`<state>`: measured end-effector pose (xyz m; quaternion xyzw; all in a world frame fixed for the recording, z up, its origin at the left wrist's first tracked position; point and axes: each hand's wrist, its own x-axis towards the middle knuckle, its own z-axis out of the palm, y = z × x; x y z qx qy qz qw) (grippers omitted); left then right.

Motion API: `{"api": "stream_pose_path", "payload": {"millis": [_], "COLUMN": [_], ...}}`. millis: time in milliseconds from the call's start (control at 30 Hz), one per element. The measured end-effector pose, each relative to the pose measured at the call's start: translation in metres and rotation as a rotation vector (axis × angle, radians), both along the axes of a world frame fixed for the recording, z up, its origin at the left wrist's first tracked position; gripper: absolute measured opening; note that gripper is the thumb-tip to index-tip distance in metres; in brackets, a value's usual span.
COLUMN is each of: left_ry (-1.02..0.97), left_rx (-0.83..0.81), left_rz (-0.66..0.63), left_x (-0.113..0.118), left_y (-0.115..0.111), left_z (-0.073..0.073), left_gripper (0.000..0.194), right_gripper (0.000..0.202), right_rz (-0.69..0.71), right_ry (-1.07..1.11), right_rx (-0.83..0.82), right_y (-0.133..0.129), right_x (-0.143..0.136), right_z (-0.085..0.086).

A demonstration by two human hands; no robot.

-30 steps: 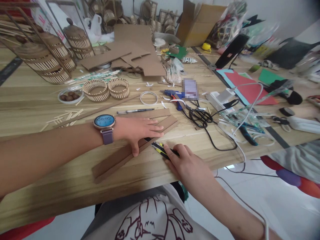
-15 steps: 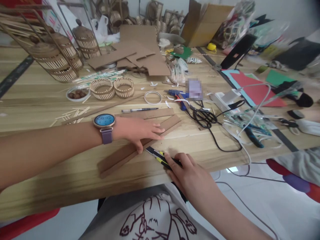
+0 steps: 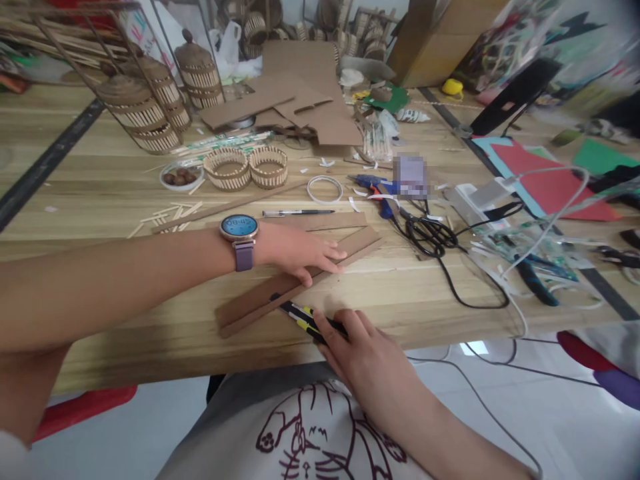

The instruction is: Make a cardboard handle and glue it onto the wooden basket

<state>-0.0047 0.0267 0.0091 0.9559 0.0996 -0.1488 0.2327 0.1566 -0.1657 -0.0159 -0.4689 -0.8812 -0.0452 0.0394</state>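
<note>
My left hand (image 3: 307, 253), a watch on its wrist, lies with fingers spread on a brown cardboard strip (image 3: 250, 303) that slants across the wooden table. A line runs lengthwise along this strip. In my right hand (image 3: 363, 350) is a black and yellow utility knife (image 3: 303, 317), its blade out. The blade's tip rests at the strip's lower part, left of my left thumb. Behind my left hand lies another cardboard piece (image 3: 340, 220), with a pen (image 3: 299, 213) just beyond it.
Past the pen stand a tape roll (image 3: 325, 190), two small woven rings (image 3: 269, 167) and a bowl of brown balls (image 3: 183, 177). Rightward lie a blue glue gun (image 3: 375, 183), coiled black cable (image 3: 430, 233) and pliers (image 3: 535, 280). Larger cardboard sheets (image 3: 300, 67) lie farther back.
The knife has moved down along the strip, from beside my left thumb toward the strip's near left end. My left hand stays on the strip. The whole view has shifted.
</note>
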Motion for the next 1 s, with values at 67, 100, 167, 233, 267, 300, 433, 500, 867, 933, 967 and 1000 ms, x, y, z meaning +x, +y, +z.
{"api": "stream_pose_path", "payload": {"millis": [67, 100, 167, 233, 267, 300, 433, 500, 867, 933, 967, 1000], "left_ry": [-0.022, -0.033, -0.046, -0.05, -0.054, -0.06, -0.084, -0.081, -0.029, -0.05, -0.065, -0.08], "left_rx": [-0.023, -0.035, -0.052, -0.06, -0.063, -0.067, -0.083, -0.078, -0.025, -0.036, -0.043, -0.051], "left_rz": [0.007, 0.011, 0.016, 0.021, 0.024, 0.027, 0.043, 0.04, 0.004, 0.002, 0.006, 0.013], "left_x": [0.0, -0.001, -0.001, -0.001, -0.001, -0.001, -0.002, -0.002, 0.0, 0.0, 0.0, 0.0], "left_y": [0.001, 0.001, 0.001, 0.002, 0.002, 0.002, 0.003, 0.003, 0.003, 0.004, 0.004, 0.004], "left_z": [0.0, -0.001, -0.002, -0.005, -0.006, -0.007, -0.009, -0.009, -0.006, -0.008, -0.009, -0.01], "left_gripper": [0.059, 0.059, 0.059, 0.06, 0.06, 0.06, 0.06, 0.061, 0.067, 0.067, 0.067, 0.066], "right_gripper": [0.035, 0.035, 0.034, 0.033, 0.033, 0.034, 0.035, 0.036, 0.038, 0.037, 0.037, 0.038], "right_rz": [0.005, 0.006, 0.012, 0.027, 0.036, 0.042, 0.059, 0.081, 0.148, 0.168, 0.175, 0.178], "right_ry": [-0.001, -0.003, -0.012, -0.023, -0.026, -0.03, -0.026, -0.008, 0.01, 0.027, 0.034, 0.04], "right_rx": [-0.007, -0.006, 0.009, 0.024, 0.031, 0.036, 0.036, 0.023, -0.047, -0.058, -0.06, -0.061], "right_y": [-0.002, -0.002, -0.003, -0.004, -0.004, -0.003, -0.003, -0.004, -0.002, -0.001, -0.001, 0.0], "right_x": [-0.002, -0.002, -0.003, -0.003, -0.003, -0.004, -0.008, -0.011, -0.031, -0.035, -0.036, -0.037], "right_z": [0.0, -0.001, -0.001, -0.002, -0.002, -0.002, -0.003, -0.003, -0.004, -0.005, -0.006, -0.007]}}
